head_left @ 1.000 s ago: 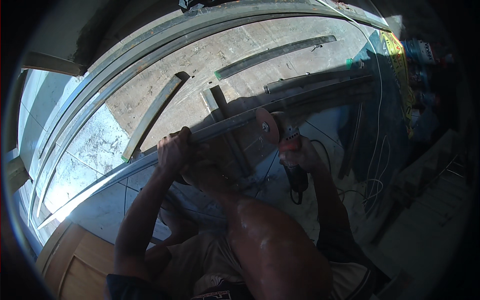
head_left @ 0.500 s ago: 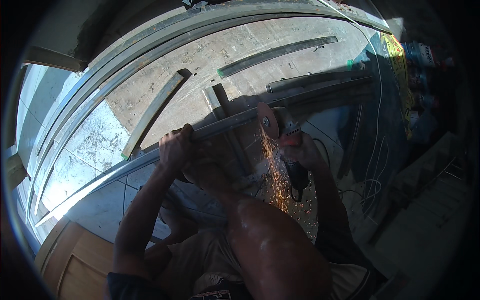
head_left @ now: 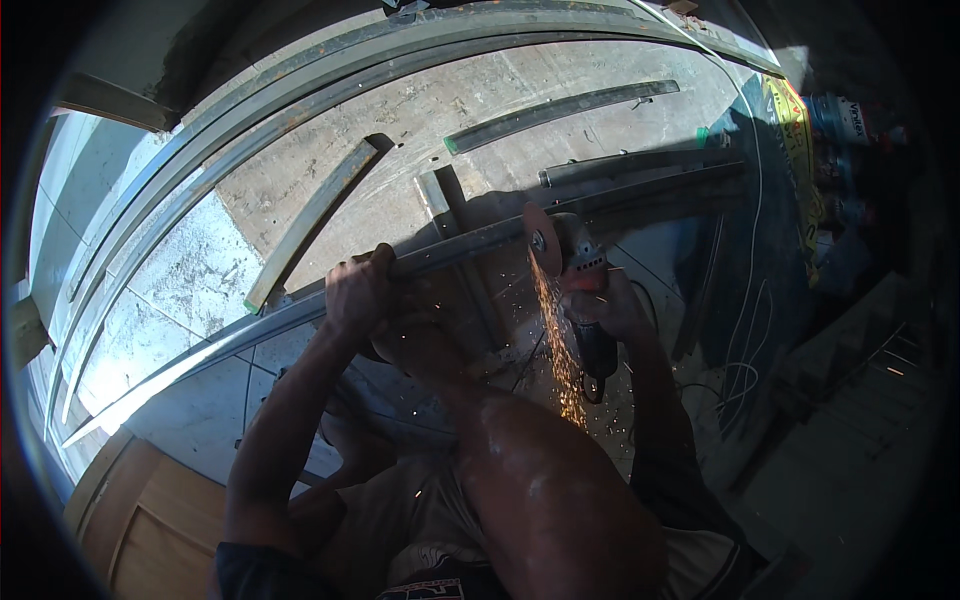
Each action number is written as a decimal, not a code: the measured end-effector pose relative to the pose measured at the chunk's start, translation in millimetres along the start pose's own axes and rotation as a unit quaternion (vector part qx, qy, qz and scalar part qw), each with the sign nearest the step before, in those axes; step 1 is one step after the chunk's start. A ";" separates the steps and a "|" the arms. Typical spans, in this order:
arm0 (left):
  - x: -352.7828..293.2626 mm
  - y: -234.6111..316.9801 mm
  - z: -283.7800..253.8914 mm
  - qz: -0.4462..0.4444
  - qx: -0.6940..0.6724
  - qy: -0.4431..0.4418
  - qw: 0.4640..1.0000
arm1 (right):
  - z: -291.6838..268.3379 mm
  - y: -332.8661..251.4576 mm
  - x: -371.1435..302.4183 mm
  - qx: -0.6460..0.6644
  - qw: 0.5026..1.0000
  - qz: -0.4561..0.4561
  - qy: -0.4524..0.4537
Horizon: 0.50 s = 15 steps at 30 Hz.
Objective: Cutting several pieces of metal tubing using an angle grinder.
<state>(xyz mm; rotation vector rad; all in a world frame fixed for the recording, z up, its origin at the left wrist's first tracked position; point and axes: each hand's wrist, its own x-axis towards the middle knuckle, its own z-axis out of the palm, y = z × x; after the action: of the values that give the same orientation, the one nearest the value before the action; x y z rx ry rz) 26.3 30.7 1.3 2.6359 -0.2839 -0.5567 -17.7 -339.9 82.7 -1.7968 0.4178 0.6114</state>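
Observation:
A long grey metal bar (head_left: 460,246) runs from the lower left across to the right. My left hand (head_left: 358,292) is wrapped round it, with the thumb on top, while my foot (head_left: 415,345) rests close below. In my right hand (head_left: 608,308) is an angle grinder (head_left: 585,270), red and black. Its reddish cutting disc (head_left: 541,240) meets the bar to the right of my left hand, and a stream of orange sparks (head_left: 560,350) sprays down toward the floor. A short metal piece (head_left: 437,200) lies crosswise beneath the bar.
Several cut metal lengths (head_left: 560,115) lie on the dusty floor (head_left: 300,170) beyond. Long bars (head_left: 330,75) stretch along the far side. A white cable (head_left: 760,190) hangs down the right, near stacked containers (head_left: 840,150). A wooden panel (head_left: 170,520) is at lower left.
The view has shifted slightly. The grinder disc stays at the bar, and the spark stream has become narrower and leans more to the right. Both hands keep their hold.

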 end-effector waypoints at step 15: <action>-3.0 5.3 -2.8 -0.013 -0.010 -0.001 1.000 | -0.8 -3.5 2.1 0.015 1.000 0.009 -0.015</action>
<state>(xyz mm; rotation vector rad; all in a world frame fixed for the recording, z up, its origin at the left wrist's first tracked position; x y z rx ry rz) 24.2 28.0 7.0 2.6232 -0.2446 -0.5665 -13.9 -339.6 84.4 -1.7560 0.4207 0.6405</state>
